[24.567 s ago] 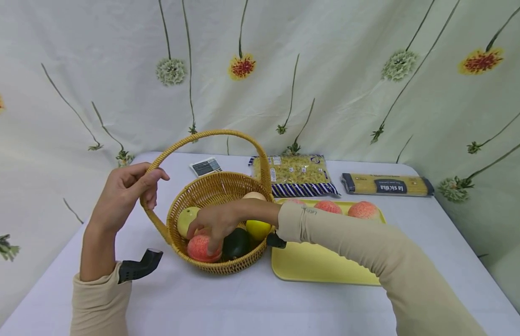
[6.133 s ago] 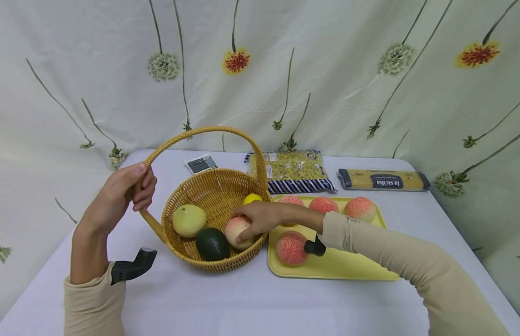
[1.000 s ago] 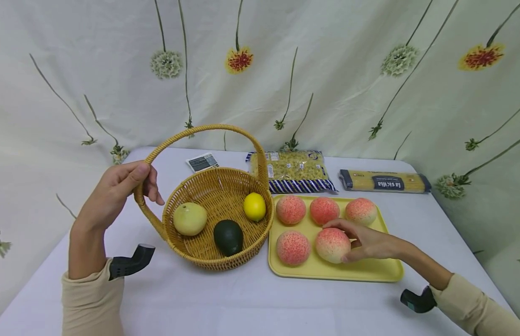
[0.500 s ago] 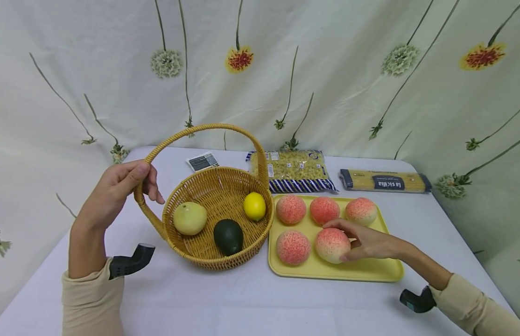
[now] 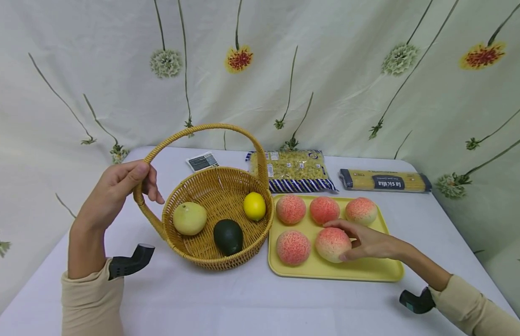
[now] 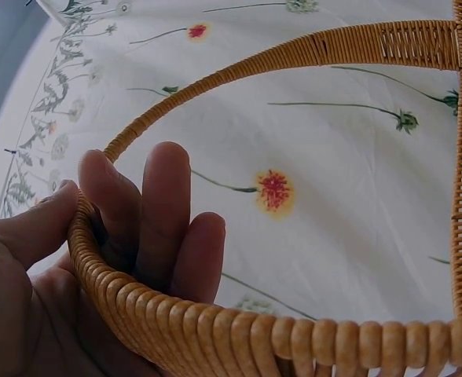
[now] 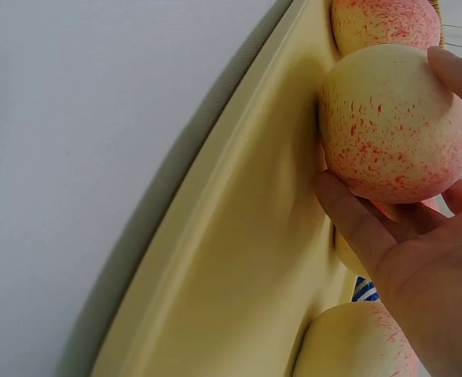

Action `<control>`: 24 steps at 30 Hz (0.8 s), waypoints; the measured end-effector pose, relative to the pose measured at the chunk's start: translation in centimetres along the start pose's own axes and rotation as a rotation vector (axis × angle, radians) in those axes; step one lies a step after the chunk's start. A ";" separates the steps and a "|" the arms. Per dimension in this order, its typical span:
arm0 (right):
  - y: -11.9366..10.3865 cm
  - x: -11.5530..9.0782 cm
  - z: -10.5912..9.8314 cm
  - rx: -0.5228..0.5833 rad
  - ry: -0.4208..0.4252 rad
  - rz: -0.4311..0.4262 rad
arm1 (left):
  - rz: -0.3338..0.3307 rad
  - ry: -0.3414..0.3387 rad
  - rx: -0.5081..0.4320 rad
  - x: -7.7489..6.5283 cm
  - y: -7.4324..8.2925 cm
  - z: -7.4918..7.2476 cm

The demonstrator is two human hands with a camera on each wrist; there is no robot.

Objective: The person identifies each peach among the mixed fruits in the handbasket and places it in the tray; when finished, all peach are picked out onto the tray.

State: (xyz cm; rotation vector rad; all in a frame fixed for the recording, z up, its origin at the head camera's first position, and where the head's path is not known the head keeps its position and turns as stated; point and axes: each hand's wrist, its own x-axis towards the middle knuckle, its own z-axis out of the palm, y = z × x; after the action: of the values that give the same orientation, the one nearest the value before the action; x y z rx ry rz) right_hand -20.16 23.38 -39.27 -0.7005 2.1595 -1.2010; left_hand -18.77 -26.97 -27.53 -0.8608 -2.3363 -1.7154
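My left hand (image 5: 117,189) grips the left side of the wicker basket's arched handle (image 5: 218,127); in the left wrist view the thumb and fingers (image 6: 165,216) curl round the cane. Inside the basket (image 5: 218,265) lie a pale yellow-green round fruit (image 5: 190,218), a dark green avocado (image 5: 228,237) and a lemon (image 5: 254,206). On the yellow tray (image 5: 369,270) my right hand (image 5: 367,240) holds a pink-speckled peach (image 5: 331,245), thumb and fingers spread around its sides. Another peach (image 5: 293,247) sits just left of it, and more stand along the tray's back row.
Behind the tray lies a bag of pasta (image 5: 291,170), with a long spaghetti packet (image 5: 385,181) to its right. A small printed sachet (image 5: 202,162) lies behind the basket. The white-covered table (image 5: 226,298) meets a flowered curtain (image 5: 327,60) at the back.
Earlier my right hand gripped peaches inside the basket; now it holds one on the tray, and the basket contains no peaches. Over the last second nothing visibly moves. My left hand stays on the handle.
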 end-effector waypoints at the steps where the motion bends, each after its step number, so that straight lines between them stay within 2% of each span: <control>1: 0.0 0.0 0.0 -0.002 0.002 0.004 | -0.001 0.001 0.003 0.0 0.0 0.0; 12: 0.1 -0.2 0.0 -0.041 0.007 0.027 | 0.002 -0.003 0.004 0.0 0.0 0.0; 24: 0.4 0.3 0.3 -0.050 0.014 -0.018 | 0.007 -0.004 -0.015 0.0 0.0 0.0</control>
State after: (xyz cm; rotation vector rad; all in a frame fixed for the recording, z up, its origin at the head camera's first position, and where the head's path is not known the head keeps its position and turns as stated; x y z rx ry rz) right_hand -20.19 23.20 -39.79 -0.7366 2.2055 -1.1680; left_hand -18.78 -26.96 -27.56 -0.8744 -2.3229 -1.7322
